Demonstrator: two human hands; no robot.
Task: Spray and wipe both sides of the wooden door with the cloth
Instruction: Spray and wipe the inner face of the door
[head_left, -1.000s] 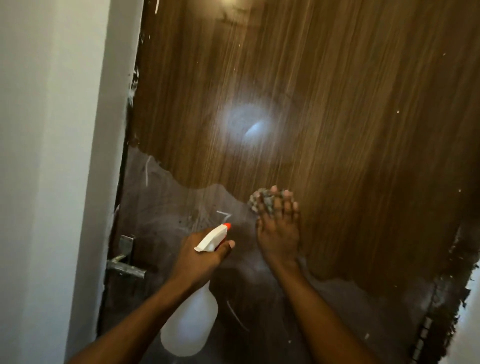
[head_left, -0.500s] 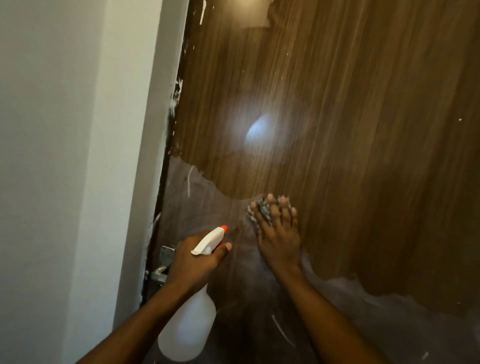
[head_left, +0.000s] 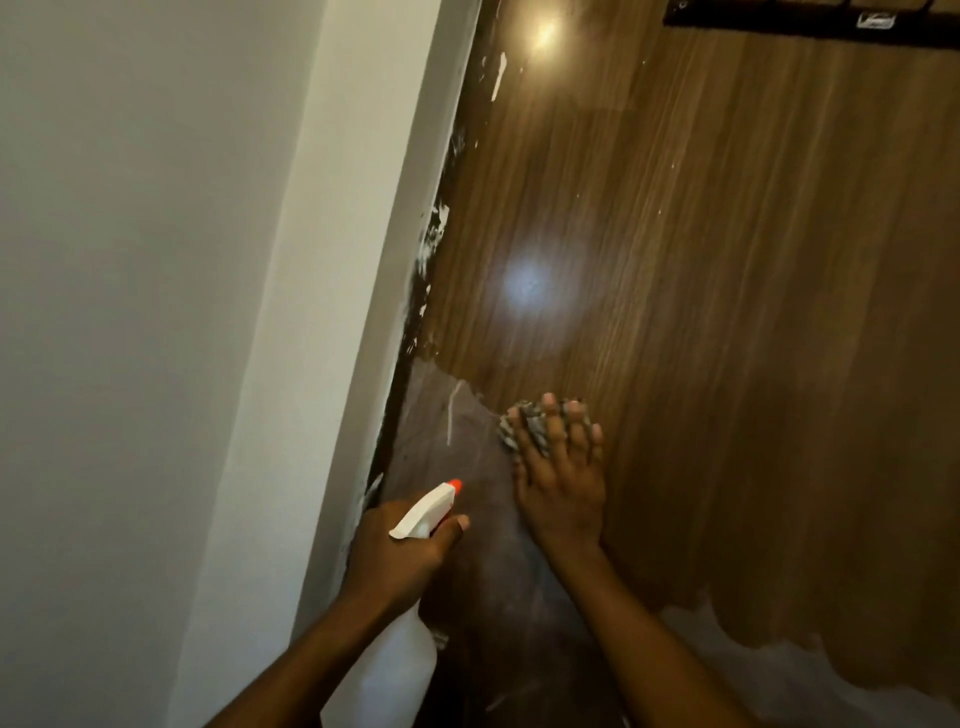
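Where cloth (head_left: 511, 434) meets door (head_left: 727, 312) (near frame (head_left: 363, 291)), right hand (head_left: 563, 493) presses.

Most of cloth (head_left: 510, 430) under right hand (head_left: 563, 493); bottle (head_left: 387, 670) base off-frame.

A white door frame (head_left: 363, 260) runs diagonally upward; a plain pale wall (head_left: 130, 260) lies left of it, a dark rail (head_left: 779, 23) far to its upper right.

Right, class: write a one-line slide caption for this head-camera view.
Right hand presses a cloth against the wooden door while the left hand holds a spray bottle.
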